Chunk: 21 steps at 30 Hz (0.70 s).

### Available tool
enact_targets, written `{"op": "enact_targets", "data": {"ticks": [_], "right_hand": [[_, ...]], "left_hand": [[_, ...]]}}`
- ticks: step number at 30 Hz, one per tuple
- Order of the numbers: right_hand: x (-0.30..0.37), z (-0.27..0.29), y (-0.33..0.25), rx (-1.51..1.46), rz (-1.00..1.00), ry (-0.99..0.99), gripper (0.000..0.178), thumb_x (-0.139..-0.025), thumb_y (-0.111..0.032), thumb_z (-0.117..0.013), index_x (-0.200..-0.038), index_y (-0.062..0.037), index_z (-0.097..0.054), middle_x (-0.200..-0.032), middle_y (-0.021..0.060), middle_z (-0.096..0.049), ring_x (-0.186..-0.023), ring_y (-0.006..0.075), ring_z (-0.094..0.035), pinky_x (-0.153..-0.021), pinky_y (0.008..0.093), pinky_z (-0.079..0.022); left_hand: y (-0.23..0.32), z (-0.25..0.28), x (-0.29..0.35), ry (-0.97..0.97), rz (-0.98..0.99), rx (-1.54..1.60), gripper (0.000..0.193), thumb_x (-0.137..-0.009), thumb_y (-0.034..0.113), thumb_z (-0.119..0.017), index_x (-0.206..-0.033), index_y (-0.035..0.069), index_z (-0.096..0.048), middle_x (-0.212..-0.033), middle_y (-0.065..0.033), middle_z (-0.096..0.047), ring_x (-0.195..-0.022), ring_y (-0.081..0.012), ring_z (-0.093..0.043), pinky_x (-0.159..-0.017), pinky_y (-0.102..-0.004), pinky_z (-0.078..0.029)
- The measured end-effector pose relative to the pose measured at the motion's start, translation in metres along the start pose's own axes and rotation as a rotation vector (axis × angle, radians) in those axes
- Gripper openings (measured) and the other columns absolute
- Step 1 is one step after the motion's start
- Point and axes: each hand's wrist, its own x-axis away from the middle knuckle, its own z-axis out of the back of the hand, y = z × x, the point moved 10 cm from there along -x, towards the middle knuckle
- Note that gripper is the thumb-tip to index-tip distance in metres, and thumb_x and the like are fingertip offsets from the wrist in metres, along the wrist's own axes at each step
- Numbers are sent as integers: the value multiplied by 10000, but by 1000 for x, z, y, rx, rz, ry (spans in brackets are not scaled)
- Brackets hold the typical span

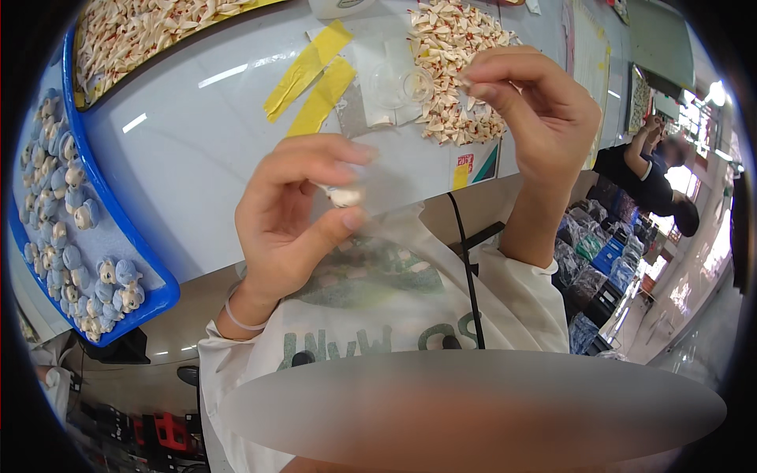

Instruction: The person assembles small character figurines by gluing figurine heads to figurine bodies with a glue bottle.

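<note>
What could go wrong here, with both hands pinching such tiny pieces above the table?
The left hand pinches a small cream piece by fingertips alone, over the table edge; if it slips, it probably lands in the lap. The right hand hovers over the loose pile of pieces, so a nudge might scatter them.

Two hands are raised over the counter [197, 158]: the left hand [288, 217] and the right hand [536, 110]. Two strips of yellow tape [311, 75] lie on it. One blue tray [118, 229] holds dozens of small blue-and-cream figures [67, 205], too many to count. Two heaps of small cream pieces [453, 71] show, likewise uncountable.
</note>
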Motion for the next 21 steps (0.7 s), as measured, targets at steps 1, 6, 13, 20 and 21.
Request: {"op": "enact_targets", "data": {"ticks": [1,6,13,20,21], "right_hand": [[-4,-3,-2,1,-2,-4,102,-676,94,-616,-753,27,-616,-756,69,-620,-661,115,-589,-610,209,-469],[-17,-40,-23,384,109,-169,206,-574,123,-617,-745,9,-628,-752,66,-533,-676,151,-521,-605,230,-424],[-16,-42,-25,433,116,-166,208,-542,79,-643,-729,-11,-630,-722,47,-485,-647,141,-475,-568,233,-391],[3,-32,-37,249,183,-71,171,-566,17,-688,-721,-8,-620,-743,65,-496,-679,155,-479,-600,241,-373],[9,-28,-37,80,124,-33,167,-579,-9,-706,-717,-4,-611,-750,71,-501,-685,154,-474,-607,237,-363]], "left_hand": [[7,-4,-1,-50,-70,-113,323,-717,-4,-663,-1007,-14,-521,-1037,-159,-525,-963,-246,-533,-848,-341,-420],[4,-6,-2,-101,-13,-66,325,-724,29,-671,-1008,-25,-522,-1025,-151,-537,-972,-257,-532,-870,-352,-402],[-5,-4,0,-23,116,249,339,-731,90,-685,-1021,-31,-557,-1036,-160,-544,-975,-246,-527,-860,-355,-405],[3,-5,0,-95,-7,35,364,-737,105,-685,-1041,-39,-548,-1044,-164,-536,-990,-240,-519,-873,-352,-407],[2,-7,-1,-73,26,122,364,-737,104,-684,-1039,-43,-543,-1046,-163,-532,-988,-239,-520,-864,-347,-414]]}}
